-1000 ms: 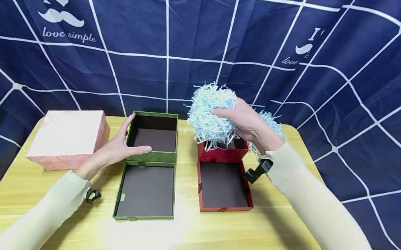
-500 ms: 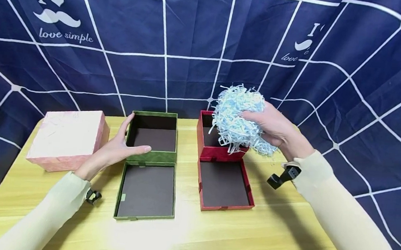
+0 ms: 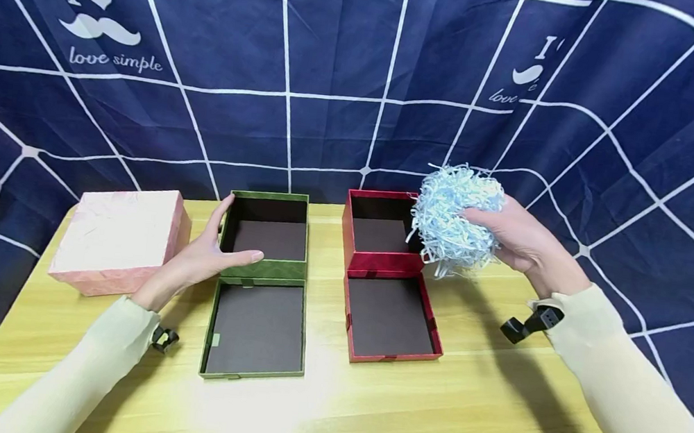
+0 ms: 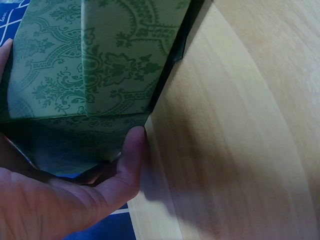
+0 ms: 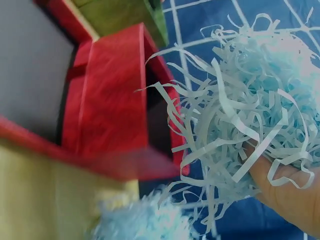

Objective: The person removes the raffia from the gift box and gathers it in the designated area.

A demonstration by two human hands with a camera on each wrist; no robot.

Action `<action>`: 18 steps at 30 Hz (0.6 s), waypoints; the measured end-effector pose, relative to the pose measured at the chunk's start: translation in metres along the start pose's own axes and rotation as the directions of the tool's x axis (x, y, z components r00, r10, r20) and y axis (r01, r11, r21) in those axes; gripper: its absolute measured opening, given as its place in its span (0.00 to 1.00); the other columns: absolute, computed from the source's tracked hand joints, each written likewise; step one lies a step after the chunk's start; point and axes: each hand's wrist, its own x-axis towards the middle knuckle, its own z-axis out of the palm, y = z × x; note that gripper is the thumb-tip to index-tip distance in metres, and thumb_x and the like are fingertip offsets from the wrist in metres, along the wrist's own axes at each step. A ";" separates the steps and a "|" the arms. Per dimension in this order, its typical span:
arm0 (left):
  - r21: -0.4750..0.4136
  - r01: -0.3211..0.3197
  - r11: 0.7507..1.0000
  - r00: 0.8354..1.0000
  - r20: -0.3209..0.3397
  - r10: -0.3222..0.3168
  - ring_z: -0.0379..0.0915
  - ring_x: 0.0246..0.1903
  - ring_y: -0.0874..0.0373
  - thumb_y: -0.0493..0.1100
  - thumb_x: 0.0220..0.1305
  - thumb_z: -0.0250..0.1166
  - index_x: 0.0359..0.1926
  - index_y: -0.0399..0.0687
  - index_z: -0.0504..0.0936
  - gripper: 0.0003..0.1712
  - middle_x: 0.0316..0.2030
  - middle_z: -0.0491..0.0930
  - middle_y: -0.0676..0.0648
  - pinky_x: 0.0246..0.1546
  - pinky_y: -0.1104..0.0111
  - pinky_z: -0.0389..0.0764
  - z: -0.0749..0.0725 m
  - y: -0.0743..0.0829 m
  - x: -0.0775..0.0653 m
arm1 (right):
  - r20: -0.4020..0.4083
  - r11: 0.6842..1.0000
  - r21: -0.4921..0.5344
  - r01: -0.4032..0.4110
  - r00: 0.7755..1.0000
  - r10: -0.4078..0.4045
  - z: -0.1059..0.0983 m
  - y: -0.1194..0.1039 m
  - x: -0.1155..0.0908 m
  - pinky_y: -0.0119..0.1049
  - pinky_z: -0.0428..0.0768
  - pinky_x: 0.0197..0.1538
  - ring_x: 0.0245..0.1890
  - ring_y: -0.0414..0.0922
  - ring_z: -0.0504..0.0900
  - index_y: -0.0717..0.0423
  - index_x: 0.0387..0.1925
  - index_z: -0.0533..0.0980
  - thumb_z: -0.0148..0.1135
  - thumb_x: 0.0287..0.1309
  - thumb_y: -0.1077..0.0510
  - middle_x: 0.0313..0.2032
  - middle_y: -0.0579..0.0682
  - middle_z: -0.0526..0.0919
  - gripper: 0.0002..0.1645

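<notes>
In the head view, my right hand (image 3: 514,236) grips a fluffy clump of pale blue shredded paper (image 3: 456,216), raised at the right edge of a red box (image 3: 383,262). Loose strips hang from the clump in the right wrist view. The red box stands open with its dark inside bare, and its lid part lies flat in front. My left hand (image 3: 205,258) holds a green patterned box (image 3: 263,268) at its left side, thumb at the front corner and a finger at the back. That box is open too, its lid part (image 3: 257,326) lying towards me.
A closed pink box (image 3: 121,240) sits at the left of the wooden table (image 3: 365,413). More blue shredded paper (image 5: 145,220) shows blurred beside the red box in the right wrist view. Behind the table hangs a dark blue cloth (image 3: 336,69) with white lines.
My right hand has carried the shredded paper rightwards from above the red box to its right edge, uncovering the box's inside. The left hand has stayed at the green box.
</notes>
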 end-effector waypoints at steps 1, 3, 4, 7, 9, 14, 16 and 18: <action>0.001 0.003 1.000 1.000 0.001 -0.003 0.32 0.83 0.28 0.58 0.65 0.80 0.87 0.79 0.28 0.75 0.87 0.26 0.48 0.74 0.27 0.50 0.000 0.000 0.000 | -0.005 1.000 -0.010 0.002 1.000 -0.002 -0.004 0.002 -0.002 0.39 0.90 0.45 0.44 0.44 0.89 0.53 0.57 0.80 0.56 0.77 0.73 0.49 0.50 0.87 0.18; 0.002 0.004 1.000 1.000 0.001 -0.004 0.32 0.83 0.27 0.58 0.65 0.80 0.87 0.79 0.27 0.75 0.87 0.26 0.48 0.74 0.27 0.51 0.000 0.001 0.000 | -0.019 0.999 -0.039 0.004 1.000 -0.005 -0.011 0.005 -0.005 0.38 0.89 0.44 0.43 0.43 0.89 0.53 0.56 0.81 0.57 0.77 0.73 0.48 0.49 0.87 0.17; 0.001 0.004 1.000 1.000 0.000 -0.004 0.32 0.83 0.27 0.57 0.65 0.80 0.87 0.79 0.27 0.75 0.87 0.26 0.48 0.74 0.27 0.51 0.000 0.001 0.000 | -0.028 0.999 -0.054 0.003 1.000 -0.005 -0.015 0.006 -0.006 0.37 0.89 0.43 0.43 0.43 0.89 0.52 0.56 0.81 0.57 0.77 0.73 0.48 0.48 0.87 0.17; 0.004 0.002 1.000 1.000 -0.001 -0.002 0.31 0.83 0.28 0.57 0.65 0.80 0.87 0.79 0.27 0.75 0.87 0.26 0.48 0.74 0.28 0.51 -0.001 0.000 0.000 | -0.043 0.996 -0.094 0.005 0.999 -0.009 -0.024 0.009 -0.010 0.34 0.88 0.44 0.43 0.41 0.87 0.51 0.55 0.81 0.58 0.77 0.72 0.47 0.46 0.86 0.17; 0.001 -0.003 1.000 1.000 -0.001 0.003 0.31 0.83 0.29 0.56 0.65 0.80 0.87 0.78 0.27 0.75 0.87 0.26 0.48 0.75 0.28 0.50 -0.001 0.000 0.000 | -0.040 0.995 -0.098 0.006 0.999 -0.010 -0.031 0.011 -0.012 0.35 0.88 0.44 0.43 0.41 0.87 0.51 0.55 0.81 0.57 0.77 0.72 0.47 0.47 0.87 0.17; -0.002 -0.005 1.000 1.000 0.002 0.005 0.31 0.83 0.28 0.56 0.65 0.80 0.87 0.78 0.27 0.75 0.87 0.26 0.47 0.75 0.29 0.50 0.001 0.000 0.001 | -0.047 0.991 -0.136 -0.008 0.999 0.002 -0.049 0.020 -0.017 0.33 0.87 0.46 0.45 0.40 0.86 0.49 0.54 0.82 0.57 0.77 0.73 0.48 0.45 0.87 0.18; 0.001 -0.001 1.000 1.000 0.003 0.001 0.31 0.83 0.28 0.57 0.65 0.80 0.87 0.79 0.28 0.75 0.87 0.26 0.46 0.75 0.28 0.50 0.001 0.001 0.001 | -0.074 0.981 -0.192 -0.022 0.997 0.007 -0.057 0.025 -0.020 0.30 0.86 0.46 0.45 0.38 0.85 0.47 0.53 0.82 0.58 0.77 0.72 0.47 0.43 0.86 0.18; 0.003 0.000 1.000 1.000 0.006 0.000 0.32 0.83 0.28 0.57 0.65 0.80 0.87 0.79 0.28 0.74 0.87 0.26 0.46 0.74 0.28 0.51 0.002 0.001 0.002 | -0.095 0.973 -0.227 -0.029 0.995 0.008 -0.065 0.030 -0.023 0.29 0.85 0.46 0.44 0.37 0.84 0.46 0.52 0.82 0.58 0.76 0.72 0.46 0.42 0.86 0.19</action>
